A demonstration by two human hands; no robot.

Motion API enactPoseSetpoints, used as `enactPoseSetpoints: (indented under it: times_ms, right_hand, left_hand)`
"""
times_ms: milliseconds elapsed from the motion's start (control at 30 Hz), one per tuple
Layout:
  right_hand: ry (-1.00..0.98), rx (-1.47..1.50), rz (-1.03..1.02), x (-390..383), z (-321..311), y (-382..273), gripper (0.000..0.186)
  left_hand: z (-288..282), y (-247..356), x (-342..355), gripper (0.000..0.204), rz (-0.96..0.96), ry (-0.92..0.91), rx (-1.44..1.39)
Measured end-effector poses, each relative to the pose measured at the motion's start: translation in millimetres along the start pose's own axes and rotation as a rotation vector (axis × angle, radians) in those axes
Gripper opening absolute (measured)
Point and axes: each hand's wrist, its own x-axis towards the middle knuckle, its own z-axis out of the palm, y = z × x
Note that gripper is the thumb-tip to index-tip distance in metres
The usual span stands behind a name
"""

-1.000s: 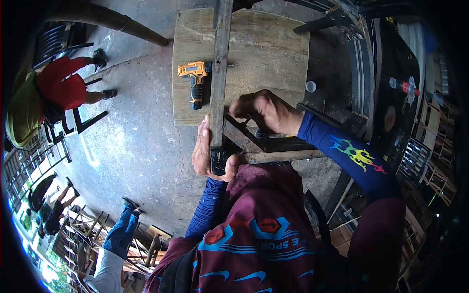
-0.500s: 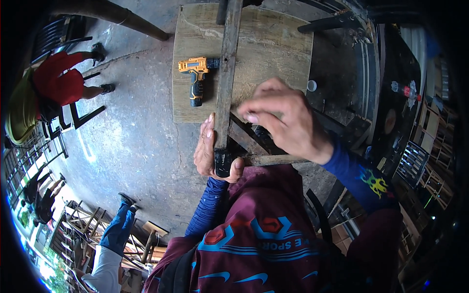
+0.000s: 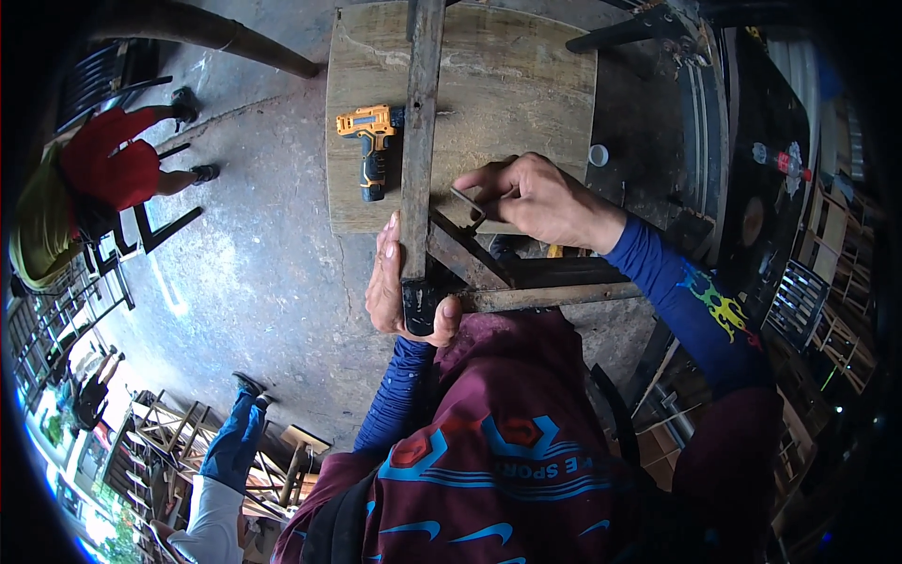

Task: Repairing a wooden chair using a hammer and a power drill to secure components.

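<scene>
A worn brown furniture frame [image 3: 423, 141] stands before me, its long bar running away from my body. My left hand [image 3: 383, 287] is closed round the near corner, fingers along the bar's left side and thumb over the black end cap [image 3: 420, 310]. A slanted corner brace [image 3: 467, 254] joins the long bar to a cross rail [image 3: 554, 296]. Just above this brace, my right hand [image 3: 554, 202] pinches a thin bent metal rod that looks like a hex key [image 3: 468, 205]. Its lower end reaches down to the brace; the exact contact is too small to tell.
A yellow and black cordless drill [image 3: 373, 150] lies on a wooden board [image 3: 526, 85] strewn with sawdust. Right of the board are a white cup [image 3: 598, 155] and a plastic bottle [image 3: 782, 162]. People stand at left, one in red shorts [image 3: 113, 164], near stacked furniture frames.
My right hand has moved slightly left, its fingers now pinching the bent rod at the brace. The view has shifted a little; my left hand keeps its hold on the corner.
</scene>
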Motion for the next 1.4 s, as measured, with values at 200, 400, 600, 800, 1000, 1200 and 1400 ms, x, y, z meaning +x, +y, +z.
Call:
enactPoseSetpoints:
  times_ms: [200,400,600,800,1000,1200,1400]
  right_hand:
    - [0.192,0.028,0.026,-8.5,11.8,-22.5,0.018]
    - [0.154,0.23,-0.145,-21.8,-2.6,-44.9,0.014]
    - [0.043,0.127,0.0,-46.6,-10.8,-31.2,0.019]
    - [-0.041,-0.205,0.038,-4.3,-4.9,5.5,0.034]
    - [0.083,-0.331,-0.299,10.7,-0.8,6.3,0.026]
    - [0.013,-0.618,-0.327,0.7,-2.2,14.4,0.027]
    - [-0.07,0.193,-0.335,-0.7,-5.5,21.5,0.019]
  left_hand:
    - [-2.3,2.8,0.6,0.08,-0.021,-0.023,0.057]
    - [-1.5,-1.3,-1.5,0.083,-0.021,-0.016,0.065]
    - [-1.6,-1.5,-4.0,0.086,-0.013,0.012,0.076]
    - [2.1,-6.4,-10.2,0.105,-0.094,0.113,0.249]
    - [4.7,-3.8,-7.2,0.105,-0.096,0.136,0.278]
    - [2.6,-5.3,-9.4,0.104,-0.071,0.11,0.295]
    - [-0.5,-3.7,-9.1,0.104,-0.075,0.102,0.314]
